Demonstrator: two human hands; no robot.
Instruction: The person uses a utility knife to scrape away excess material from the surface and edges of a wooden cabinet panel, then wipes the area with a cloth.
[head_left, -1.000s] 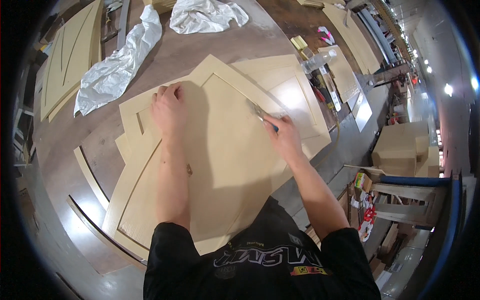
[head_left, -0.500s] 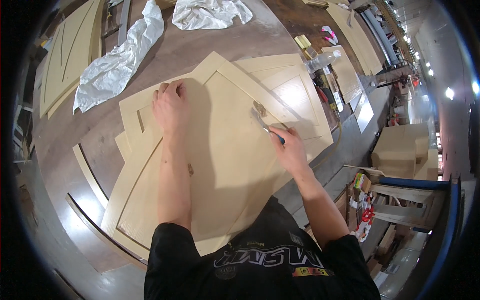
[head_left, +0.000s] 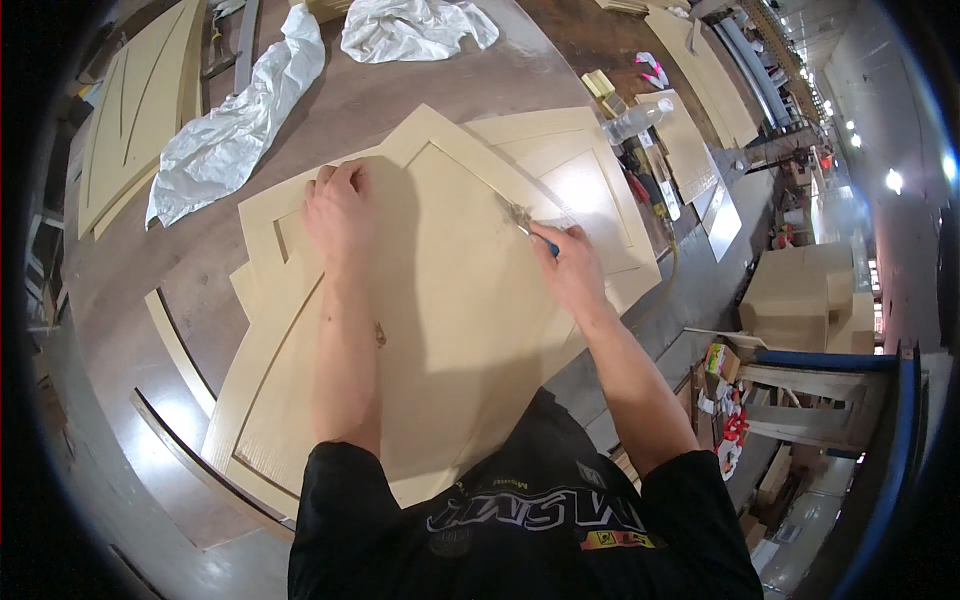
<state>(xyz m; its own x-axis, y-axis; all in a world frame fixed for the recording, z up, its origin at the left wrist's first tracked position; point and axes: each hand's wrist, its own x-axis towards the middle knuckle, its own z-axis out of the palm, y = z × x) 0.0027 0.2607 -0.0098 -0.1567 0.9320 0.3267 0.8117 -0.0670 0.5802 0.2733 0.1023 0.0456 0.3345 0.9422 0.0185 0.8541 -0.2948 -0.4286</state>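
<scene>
A cream door panel with a recessed centre lies at an angle over a second cream panel. In my right hand is a putty knife with a blue handle. Its metal blade touches the recessed face beside the frame strip, over a brown filler patch that it partly hides. My left hand rests at the panel's left edge with fingers curled; what they hold, if anything, is hidden. Another brown spot shows beside my left forearm.
Crumpled white sheets lie on the brown table. More panels lean at far left, and two narrow strips lie near left. A clear plastic bottle and hand tools stand along the right edge. Cardboard lies beyond.
My right hand has moved slightly up and left, bringing the putty knife's blade onto the brown patch at the frame strip. My left hand stays in place.
</scene>
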